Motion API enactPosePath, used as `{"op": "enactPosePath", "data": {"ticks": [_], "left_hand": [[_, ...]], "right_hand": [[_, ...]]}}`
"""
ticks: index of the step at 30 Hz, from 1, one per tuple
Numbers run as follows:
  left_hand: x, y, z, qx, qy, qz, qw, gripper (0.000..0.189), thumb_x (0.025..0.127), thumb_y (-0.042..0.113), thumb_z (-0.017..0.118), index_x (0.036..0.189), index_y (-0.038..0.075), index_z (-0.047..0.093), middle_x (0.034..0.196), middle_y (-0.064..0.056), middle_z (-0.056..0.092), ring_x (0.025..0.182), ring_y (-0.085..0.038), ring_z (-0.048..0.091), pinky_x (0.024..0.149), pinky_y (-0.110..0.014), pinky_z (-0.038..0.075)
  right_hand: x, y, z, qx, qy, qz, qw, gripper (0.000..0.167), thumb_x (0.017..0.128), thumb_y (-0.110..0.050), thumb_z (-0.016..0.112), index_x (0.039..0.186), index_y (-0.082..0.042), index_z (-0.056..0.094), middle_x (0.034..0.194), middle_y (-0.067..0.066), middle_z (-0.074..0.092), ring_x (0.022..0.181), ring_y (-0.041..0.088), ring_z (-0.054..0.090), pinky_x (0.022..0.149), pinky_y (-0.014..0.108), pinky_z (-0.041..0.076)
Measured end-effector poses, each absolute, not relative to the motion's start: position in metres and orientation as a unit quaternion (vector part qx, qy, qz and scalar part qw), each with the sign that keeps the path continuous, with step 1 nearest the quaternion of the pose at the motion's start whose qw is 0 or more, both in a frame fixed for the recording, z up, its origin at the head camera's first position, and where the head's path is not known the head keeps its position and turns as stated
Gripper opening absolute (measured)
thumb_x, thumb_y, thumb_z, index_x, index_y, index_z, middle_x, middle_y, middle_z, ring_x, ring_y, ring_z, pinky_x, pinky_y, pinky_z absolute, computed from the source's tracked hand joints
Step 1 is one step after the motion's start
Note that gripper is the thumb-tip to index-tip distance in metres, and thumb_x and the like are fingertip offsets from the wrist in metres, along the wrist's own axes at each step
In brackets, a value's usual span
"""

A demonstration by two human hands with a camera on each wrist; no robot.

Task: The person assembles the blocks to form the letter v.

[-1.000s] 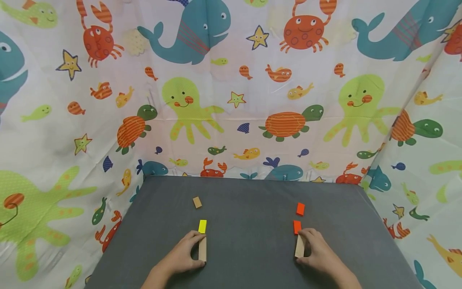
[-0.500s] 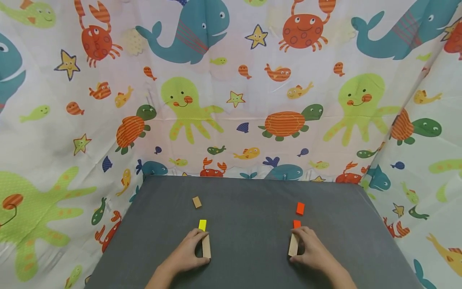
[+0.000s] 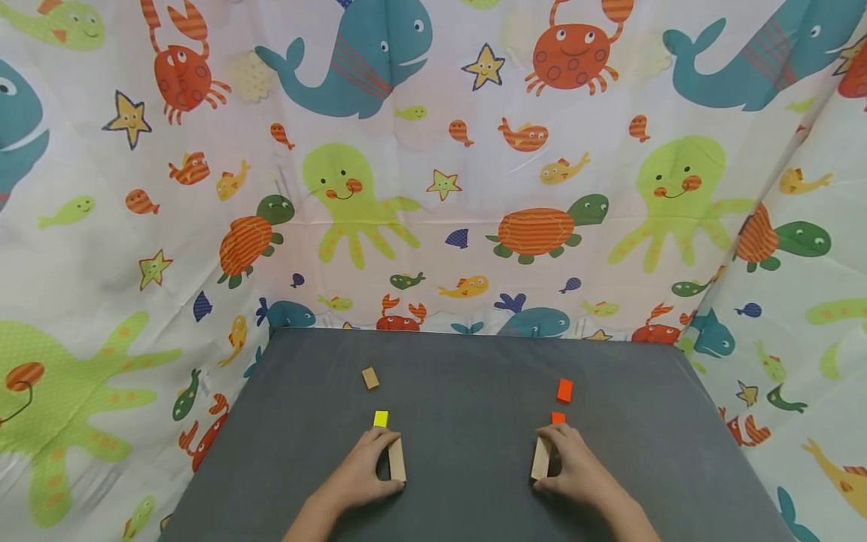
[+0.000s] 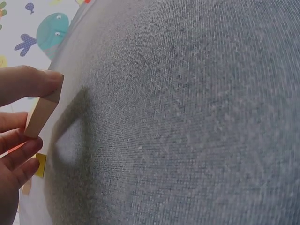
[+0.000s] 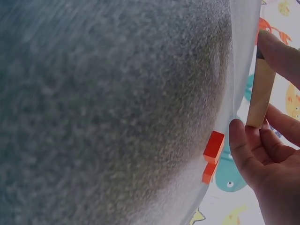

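My left hand [image 3: 359,476] pinches a plain wooden block [image 3: 397,461] by its two ends, thumb at the near end and fingers at the far end. My right hand [image 3: 577,473] grips a matching wooden block [image 3: 541,458] the same way. Both blocks are a short way apart, facing each other across the table's middle. In the left wrist view the held block [image 4: 41,115] is off the cloth, its shadow beside it. A yellow block [image 3: 381,418] lies just beyond the left fingers. Beyond the right fingers sits a red block [image 3: 558,418], partly hidden.
A small tan block [image 3: 369,378] lies farther back on the left. Another red block [image 3: 565,390] is farther back on the right. The dark grey cloth-covered table [image 3: 467,384] ends at a curtain [image 3: 467,173] printed with sea animals, which stands behind and at both sides.
Both hands have moved inward, bringing the two wooden blocks closer together. The left block has gone right, the right one left. The yellow, red and tan blocks stay put.
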State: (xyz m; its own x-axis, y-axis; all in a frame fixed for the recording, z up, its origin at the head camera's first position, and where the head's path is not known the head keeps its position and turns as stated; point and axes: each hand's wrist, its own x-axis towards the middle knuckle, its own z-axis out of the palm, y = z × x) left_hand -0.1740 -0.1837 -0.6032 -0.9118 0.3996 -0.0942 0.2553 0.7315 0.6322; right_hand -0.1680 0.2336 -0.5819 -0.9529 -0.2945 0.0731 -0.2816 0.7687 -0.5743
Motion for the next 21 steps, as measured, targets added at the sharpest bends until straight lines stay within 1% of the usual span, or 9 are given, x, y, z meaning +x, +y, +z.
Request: {"op": "enactPosePath", "data": {"ticks": [5,8,10,17,21], "left_hand": [[-0.174,-0.181,-0.602,0.177,0.921,0.326,0.116,0.081,0.078,0.043,0.083,0.145,0.011,0.051,0.138,-0.004,0.049,0.130,-0.029,0.048,0.102,-0.054,0.046],[-0.173,-0.179,-0.602,0.176,0.922,0.326,0.111,0.080,0.078,0.042,0.084,0.145,0.010,0.052,0.137,-0.003,0.050,0.129,-0.029,0.048,0.102,-0.055,0.046],[-0.173,-0.177,-0.602,0.177,0.923,0.326,0.102,0.080,0.077,0.041,0.085,0.143,0.009,0.053,0.135,-0.003,0.051,0.128,-0.029,0.049,0.101,-0.054,0.047],[-0.172,-0.171,-0.601,0.178,0.924,0.327,0.086,0.080,0.076,0.041,0.085,0.142,0.007,0.055,0.132,-0.001,0.052,0.124,-0.025,0.051,0.101,-0.051,0.048],[-0.174,-0.168,-0.600,0.176,0.924,0.329,0.083,0.080,0.076,0.042,0.085,0.142,0.008,0.055,0.132,-0.002,0.052,0.124,-0.025,0.051,0.100,-0.051,0.048]], "right_hand": [[-0.169,0.229,-0.580,-0.155,0.941,-0.300,0.008,0.083,0.055,-0.023,0.100,0.126,-0.002,0.063,0.121,0.005,0.058,0.113,0.025,0.050,0.089,0.039,0.049],[-0.169,0.228,-0.578,-0.156,0.941,-0.301,0.014,0.083,0.056,-0.023,0.100,0.126,-0.001,0.062,0.122,0.005,0.058,0.113,0.026,0.051,0.089,0.041,0.050],[-0.170,0.227,-0.577,-0.159,0.940,-0.301,0.015,0.083,0.056,-0.023,0.100,0.126,-0.001,0.062,0.122,0.006,0.058,0.113,0.026,0.051,0.089,0.041,0.050],[-0.172,0.223,-0.579,-0.170,0.936,-0.309,0.013,0.083,0.055,-0.020,0.100,0.126,0.001,0.062,0.121,0.007,0.058,0.107,0.022,0.052,0.084,0.035,0.051],[-0.173,0.220,-0.580,-0.174,0.935,-0.309,0.009,0.083,0.055,-0.021,0.100,0.126,0.001,0.062,0.121,0.007,0.058,0.109,0.022,0.053,0.088,0.039,0.051]]}}
